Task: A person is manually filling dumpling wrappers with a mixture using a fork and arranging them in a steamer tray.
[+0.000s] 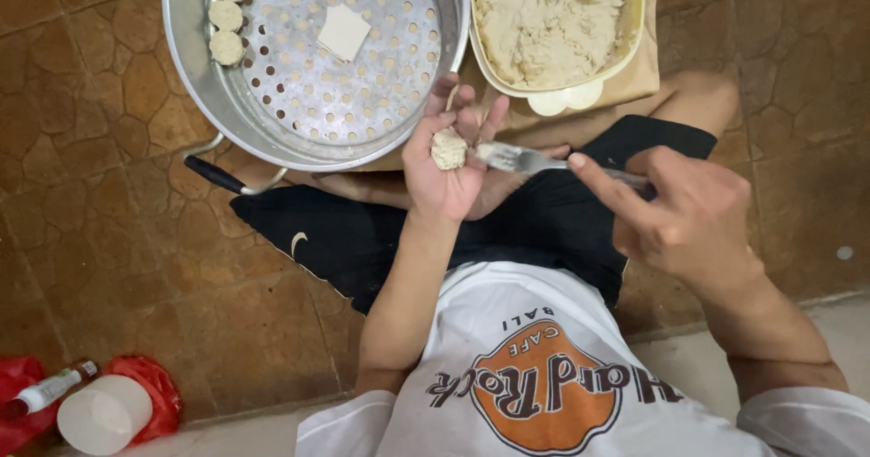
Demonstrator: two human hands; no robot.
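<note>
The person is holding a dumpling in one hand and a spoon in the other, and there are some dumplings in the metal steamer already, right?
Almost. The head view shows a fork, not a spoon, in the right hand. The rest is right: the left hand cups a dumpling, and finished dumplings sit along the steamer edge.

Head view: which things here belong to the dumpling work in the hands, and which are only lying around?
In use:
left hand cupping a half-filled dumpling
right hand with a fork
bowl of filling
steamer tray with three finished dumplings and a square wrapper

Lying about:
red bag
white roll
small bottle
</note>
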